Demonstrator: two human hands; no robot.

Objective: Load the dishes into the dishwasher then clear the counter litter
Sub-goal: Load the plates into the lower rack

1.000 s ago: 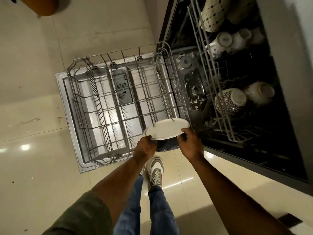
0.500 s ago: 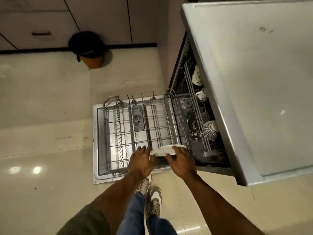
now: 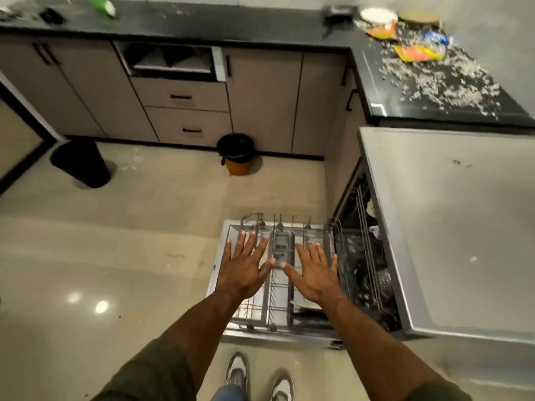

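Observation:
The dishwasher's lower wire rack (image 3: 269, 308) is pulled out over the open door, below me. My left hand (image 3: 244, 266) and my right hand (image 3: 314, 273) hover above it, fingers spread flat, holding nothing. A white plate (image 3: 307, 305) lies in the rack near its front right, partly hidden under my right wrist. Cups and patterned bowls sit in the upper rack (image 3: 373, 250) inside the dishwasher. On the black counter (image 3: 376, 108) at upper right lie scattered shredded litter (image 3: 440, 82), orange wrappers (image 3: 417, 53), and a white plate (image 3: 377, 15).
The grey dishwasher top (image 3: 463, 227) juts out at right. A small orange bin with a black liner (image 3: 236, 154) stands by the cabinets, and a tall black bin (image 3: 81, 163) at left. Some litter lies on the tiled floor (image 3: 130, 163). My shoes (image 3: 260, 377) are at the door's edge.
Both hands have let go of the white plate, which now lies in the lower rack. The hands rose with fingers spread, and my view lifted to take in the counter and cabinets.

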